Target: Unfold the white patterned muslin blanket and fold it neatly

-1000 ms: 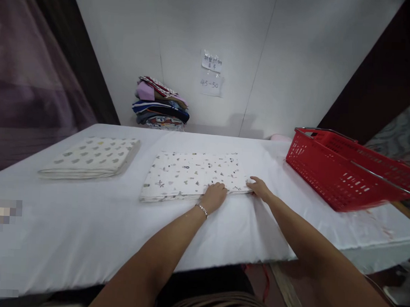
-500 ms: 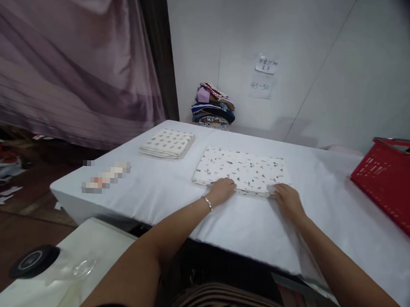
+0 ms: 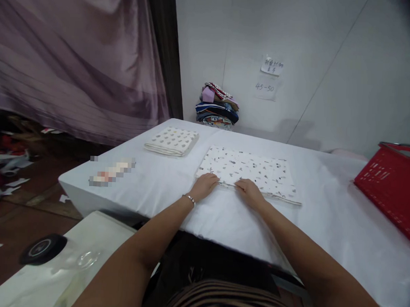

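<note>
"Where's the folded white rectangular cloth with small grey prints (image 3: 250, 168)?"
"On the white-draped table (image 3: 327, 231), left hand (image 3: 204, 187) and right hand (image 3: 250, 193) touching its near edge."
"And the grip?"
"Can't tell whether either hand pinches it or merely rests there."

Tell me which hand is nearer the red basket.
Right. The right hand is at the front edge of the nearer folded cloth, left of the red basket; the left hand is at the same edge, farther left.
</note>
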Tool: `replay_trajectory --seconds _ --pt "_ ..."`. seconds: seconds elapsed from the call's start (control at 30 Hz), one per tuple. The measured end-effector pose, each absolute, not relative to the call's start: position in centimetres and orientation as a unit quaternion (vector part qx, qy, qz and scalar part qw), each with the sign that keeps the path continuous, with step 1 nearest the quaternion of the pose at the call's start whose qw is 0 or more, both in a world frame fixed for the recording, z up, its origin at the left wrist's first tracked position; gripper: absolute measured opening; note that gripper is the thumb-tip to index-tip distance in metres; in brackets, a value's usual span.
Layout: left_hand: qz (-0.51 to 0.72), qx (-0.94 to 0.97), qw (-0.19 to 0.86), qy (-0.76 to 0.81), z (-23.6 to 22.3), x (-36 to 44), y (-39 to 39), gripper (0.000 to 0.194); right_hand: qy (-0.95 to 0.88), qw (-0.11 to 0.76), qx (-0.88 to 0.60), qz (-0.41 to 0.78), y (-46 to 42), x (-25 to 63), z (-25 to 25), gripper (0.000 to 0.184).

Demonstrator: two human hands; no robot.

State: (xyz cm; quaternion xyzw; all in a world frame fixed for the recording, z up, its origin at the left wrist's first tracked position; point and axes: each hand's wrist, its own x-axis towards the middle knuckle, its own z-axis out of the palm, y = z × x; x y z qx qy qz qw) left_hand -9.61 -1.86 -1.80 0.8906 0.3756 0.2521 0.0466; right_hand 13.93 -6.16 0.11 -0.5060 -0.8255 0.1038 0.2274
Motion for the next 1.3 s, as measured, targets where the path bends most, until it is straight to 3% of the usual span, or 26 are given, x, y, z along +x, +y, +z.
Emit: replay_trajectory --seconds 0.2,0.53,0.9,1.3 --pt "0.282 0.879 0.059 0.380 -1.7 -9.4 -1.9 0.020 -0.805 0.239 -0.534 0.100 -5.5 12.9 -0.3 0.024" --pt "0.248 0.898 -0.010 0.364 -1.1 -7.0 -2.2 0.012 -0.745 0.285 -0.593 0.106 -5.6 13.0 -2.0 0.021" --pt "0.264 0.895 -0.053 0.356 -1.3 -6.3 -2.6 0.017 -0.754 0.332 -0.565 0.047 -5.6 13.5 -3.3 0.021" --pt "0.232 0.902 -0.026 0.362 -1.5 -6.2 -2.3 0.013 -0.761 0.328 -0.558 0.023 -5.3 13.6 -3.5 0.020"
